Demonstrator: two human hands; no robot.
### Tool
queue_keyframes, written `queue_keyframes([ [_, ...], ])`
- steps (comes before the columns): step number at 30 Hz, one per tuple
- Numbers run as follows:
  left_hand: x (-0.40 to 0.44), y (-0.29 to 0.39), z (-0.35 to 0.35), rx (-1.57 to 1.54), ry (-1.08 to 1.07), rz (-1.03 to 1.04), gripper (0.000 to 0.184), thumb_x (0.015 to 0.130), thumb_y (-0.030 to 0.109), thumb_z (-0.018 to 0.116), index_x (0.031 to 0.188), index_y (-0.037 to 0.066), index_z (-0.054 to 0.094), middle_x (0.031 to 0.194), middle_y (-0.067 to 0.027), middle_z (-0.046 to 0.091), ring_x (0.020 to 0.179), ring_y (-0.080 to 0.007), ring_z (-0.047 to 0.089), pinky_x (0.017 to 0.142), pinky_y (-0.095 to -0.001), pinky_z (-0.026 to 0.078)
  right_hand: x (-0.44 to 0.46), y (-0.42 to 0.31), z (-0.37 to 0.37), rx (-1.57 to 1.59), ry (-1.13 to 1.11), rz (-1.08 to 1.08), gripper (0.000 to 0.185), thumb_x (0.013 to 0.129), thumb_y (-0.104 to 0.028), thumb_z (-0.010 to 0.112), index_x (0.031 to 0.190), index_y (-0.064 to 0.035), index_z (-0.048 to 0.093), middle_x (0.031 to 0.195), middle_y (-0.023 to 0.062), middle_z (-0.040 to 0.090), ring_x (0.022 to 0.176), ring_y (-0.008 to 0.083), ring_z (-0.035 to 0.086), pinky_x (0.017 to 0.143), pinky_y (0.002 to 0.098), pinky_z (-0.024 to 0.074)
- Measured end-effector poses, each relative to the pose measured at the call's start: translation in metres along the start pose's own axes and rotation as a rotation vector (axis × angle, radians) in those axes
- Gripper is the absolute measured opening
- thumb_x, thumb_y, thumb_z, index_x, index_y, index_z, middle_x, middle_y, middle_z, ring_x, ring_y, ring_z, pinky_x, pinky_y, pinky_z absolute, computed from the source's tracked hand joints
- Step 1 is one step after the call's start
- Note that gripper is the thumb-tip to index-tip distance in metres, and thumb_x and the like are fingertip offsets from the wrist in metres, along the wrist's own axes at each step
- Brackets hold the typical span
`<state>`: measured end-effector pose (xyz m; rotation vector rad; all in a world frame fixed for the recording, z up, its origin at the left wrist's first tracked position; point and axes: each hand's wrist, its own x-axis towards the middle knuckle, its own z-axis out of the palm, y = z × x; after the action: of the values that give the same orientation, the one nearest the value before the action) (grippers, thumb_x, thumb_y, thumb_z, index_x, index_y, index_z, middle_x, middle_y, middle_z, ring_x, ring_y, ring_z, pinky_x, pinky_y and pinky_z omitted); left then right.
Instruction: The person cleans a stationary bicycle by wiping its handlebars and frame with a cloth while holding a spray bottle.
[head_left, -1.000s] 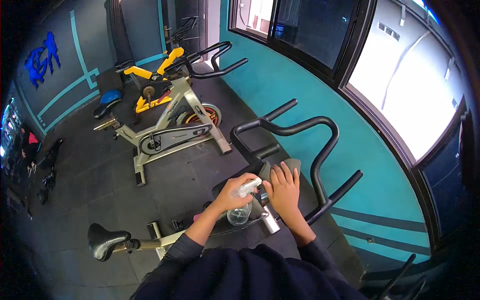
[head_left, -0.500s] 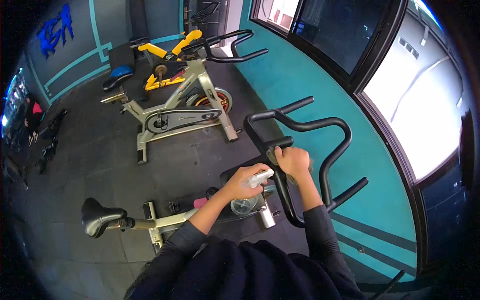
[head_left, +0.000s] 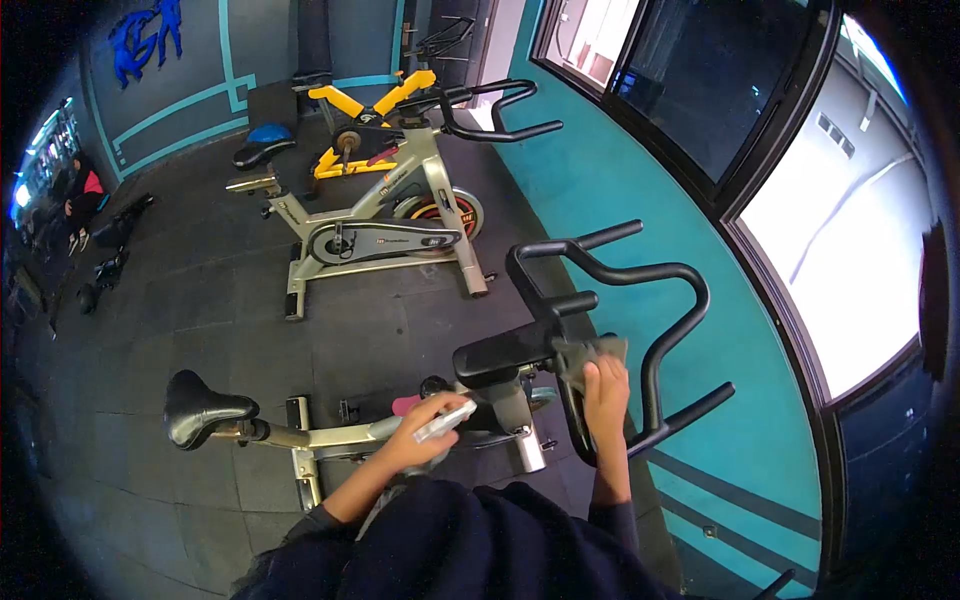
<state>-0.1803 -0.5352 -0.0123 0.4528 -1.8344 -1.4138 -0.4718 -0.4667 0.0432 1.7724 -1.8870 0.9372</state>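
Note:
My left hand (head_left: 428,438) is closed around a spray bottle with a white trigger head (head_left: 446,420); most of its clear body is hidden behind my hand and clothing. My right hand (head_left: 606,402) grips a greyish-green cloth (head_left: 580,362), slightly blurred, over the inner part of the black handlebar (head_left: 688,297). Whether the cloth presses on the bar is unclear. The handlebar belongs to the exercise bike in front of me, whose black saddle (head_left: 208,412) is at left. Its black padded top piece (head_left: 490,356) lies between my hands.
A second silver exercise bike (head_left: 385,240) stands ahead, with a yellow one (head_left: 345,160) behind it. The teal wall (head_left: 590,200) and windows run along the right. At far left a person (head_left: 85,200) is near dark equipment on the floor.
My left hand has moved down and left with the spray bottle, away from the handlebar. My right hand has shifted lower with the cloth. The view has tilted slightly.

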Motion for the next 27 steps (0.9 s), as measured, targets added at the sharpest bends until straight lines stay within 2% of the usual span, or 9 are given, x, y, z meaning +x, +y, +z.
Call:
queue_keyframes([
  [2,-0.01,0.005,-0.011,0.197,-0.088,-0.01,0.048,0.07,0.0,0.062,0.116,0.006,0.054,0.109,-0.0077,0.061,0.098,-0.0173,0.06,0.084,-0.0311,0.046,-0.027,0.005,-0.014,0.757,-0.159,0.632,0.034,0.098,-0.028,0.046,0.091,-0.0001,0.063,0.1,0.0084,0.065,0.101,0.0209,0.058,0.082,0.0379,0.0446],
  [4,-0.017,0.003,-0.014,0.155,-0.089,-0.056,0.046,0.069,0.002,0.062,0.115,0.006,0.056,0.106,-0.0077,0.062,0.095,-0.018,0.06,0.083,-0.0319,0.047,-0.044,0.012,-0.026,0.955,0.019,0.991,0.04,0.101,-0.036,0.04,0.105,-0.0015,0.062,0.107,0.0075,0.063,0.104,0.0189,0.057,0.082,0.0364,0.0469],
  [6,-0.018,0.003,-0.014,0.153,-0.095,-0.09,0.047,0.07,0.002,0.061,0.116,0.006,0.055,0.103,-0.0078,0.062,0.093,-0.0181,0.061,0.082,-0.0318,0.047,-0.047,0.024,-0.038,1.465,0.392,1.106,0.049,0.1,-0.042,0.04,0.129,-0.0033,0.046,0.125,0.0095,0.053,0.113,0.0244,0.053,0.098,0.0395,0.0423],
  [12,-0.001,0.008,-0.004,0.139,-0.083,-0.067,0.047,0.072,0.003,0.061,0.117,0.004,0.054,0.105,-0.0082,0.062,0.096,-0.0187,0.061,0.085,-0.0312,0.047,-0.005,0.011,-0.076,1.669,0.625,0.797,0.05,0.099,-0.042,0.04,0.132,-0.0051,0.043,0.131,0.0106,0.05,0.115,0.0286,0.052,0.1,0.0449,0.0418],
  [15,0.001,0.008,0.0,0.15,-0.096,0.01,0.047,0.072,0.004,0.062,0.118,0.004,0.053,0.109,-0.0089,0.062,0.099,-0.0195,0.061,0.087,-0.0319,0.047,0.022,-0.017,-0.048,1.182,0.176,0.594,0.054,0.095,-0.042,0.045,0.134,-0.005,0.042,0.134,0.0119,0.048,0.118,0.0307,0.051,0.101,0.0456,0.0398],
  [17,0.002,0.012,0.0,0.115,-0.143,0.005,0.046,0.073,0.007,0.063,0.117,0.003,0.053,0.114,-0.0104,0.061,0.104,-0.02,0.06,0.089,-0.0331,0.046,0.052,-0.039,-0.011,0.581,-0.13,0.179,0.056,0.092,-0.045,0.048,0.13,-0.005,0.048,0.131,0.0131,0.051,0.12,0.0331,0.049,0.103,0.0485,0.0352],
  [18,0.001,0.012,-0.001,0.113,-0.142,0.001,0.046,0.073,0.007,0.063,0.117,0.003,0.053,0.114,-0.0104,0.061,0.104,-0.02,0.06,0.089,-0.0331,0.046,0.051,-0.03,0.022,0.167,-0.196,-0.21,0.057,0.089,-0.049,0.05,0.126,-0.0057,0.053,0.126,0.0138,0.055,0.122,0.0341,0.047,0.104,0.0517,0.0318],
  [21,-0.003,0.009,-0.003,0.108,-0.117,0.02,0.045,0.072,0.008,0.063,0.116,0.004,0.054,0.112,-0.0105,0.061,0.103,-0.0199,0.061,0.088,-0.0324,0.046,0.048,-0.052,0.054,-0.171,-0.207,-0.266,0.056,0.088,-0.052,0.049,0.121,-0.0074,0.059,0.124,0.012,0.057,0.125,0.0341,0.044,0.106,0.0552,0.0265],
  [27,-0.025,0.011,-0.008,0.116,-0.045,-0.086,0.047,0.071,0.005,0.06,0.118,0.001,0.054,0.111,-0.012,0.061,0.101,-0.0243,0.061,0.089,-0.0324,0.045,0.05,-0.072,0.067,-0.073,-0.336,-0.411,0.052,0.084,-0.05,0.055,0.117,-0.0094,0.059,0.114,0.008,0.059,0.116,0.03,0.048,0.105,0.0526,0.027],
])
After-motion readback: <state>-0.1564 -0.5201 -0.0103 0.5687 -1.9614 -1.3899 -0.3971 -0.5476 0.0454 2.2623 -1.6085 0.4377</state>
